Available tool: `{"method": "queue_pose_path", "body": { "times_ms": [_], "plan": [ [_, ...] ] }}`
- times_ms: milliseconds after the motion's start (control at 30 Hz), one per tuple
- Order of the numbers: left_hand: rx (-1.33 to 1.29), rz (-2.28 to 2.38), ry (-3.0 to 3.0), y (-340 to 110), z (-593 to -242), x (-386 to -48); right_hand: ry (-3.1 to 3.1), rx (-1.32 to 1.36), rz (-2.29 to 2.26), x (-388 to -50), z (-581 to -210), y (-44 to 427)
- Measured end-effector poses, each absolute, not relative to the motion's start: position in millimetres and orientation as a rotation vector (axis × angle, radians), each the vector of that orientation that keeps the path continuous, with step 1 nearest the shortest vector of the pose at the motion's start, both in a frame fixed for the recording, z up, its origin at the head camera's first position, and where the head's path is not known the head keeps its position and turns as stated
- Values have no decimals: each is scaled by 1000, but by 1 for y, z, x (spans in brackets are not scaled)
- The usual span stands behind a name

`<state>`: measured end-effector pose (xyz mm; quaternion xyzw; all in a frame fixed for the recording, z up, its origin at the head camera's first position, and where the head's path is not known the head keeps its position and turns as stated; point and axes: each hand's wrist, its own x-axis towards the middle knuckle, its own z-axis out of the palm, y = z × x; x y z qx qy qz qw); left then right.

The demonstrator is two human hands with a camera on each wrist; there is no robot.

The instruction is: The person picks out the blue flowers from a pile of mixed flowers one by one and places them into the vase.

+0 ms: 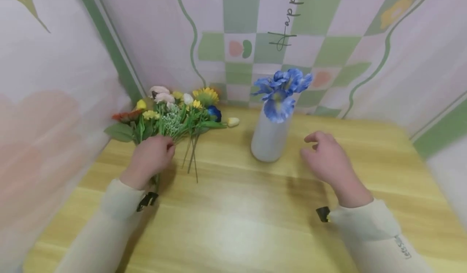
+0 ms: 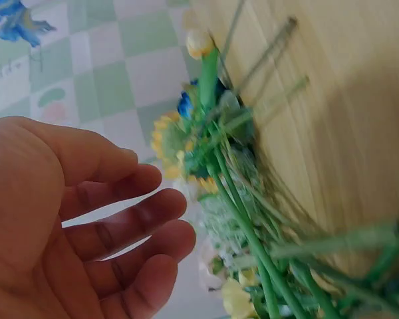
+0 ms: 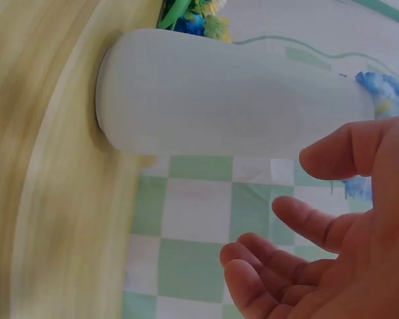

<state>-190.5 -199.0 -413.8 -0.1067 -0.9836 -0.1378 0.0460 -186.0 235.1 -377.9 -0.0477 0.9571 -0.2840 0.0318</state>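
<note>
A white vase point(image 1: 269, 139) stands upright on the table, with blue flowers point(image 1: 281, 92) in its mouth. To its right hovers my right hand point(image 1: 328, 157), fingers loosely bent and holding nothing; the right wrist view shows a gap between the thumb and the vase point(image 3: 233, 96). On the left lies a pile of mixed flowers point(image 1: 173, 115), their green stems point(image 2: 253, 246) pointing toward me. My left hand point(image 1: 151, 157) is just above these stems. Seen from the left wrist, its fingers point(image 2: 146, 219) are relaxed and slightly curved, with nothing between them.
The wooden table point(image 1: 233, 224) runs up to a backdrop point(image 1: 273, 13) with green and white checks. A white tulip point(image 1: 232, 122) sticks out from the pile toward the vase. Thin bare stems point(image 1: 193, 159) reach over the wood beside my left hand.
</note>
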Motion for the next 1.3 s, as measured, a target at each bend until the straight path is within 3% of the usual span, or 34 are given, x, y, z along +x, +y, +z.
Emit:
{"method": "queue_pose_path", "body": {
  "times_ms": [500, 1300],
  "plan": [
    [-151, -389, -3124, -211, -427, -221, 2942, -150, -853, -173, -373, 239],
    [68, -344, -3236, -163, -438, -239, 2983, -187, -851, -174, -367, 239]
  ]
}}
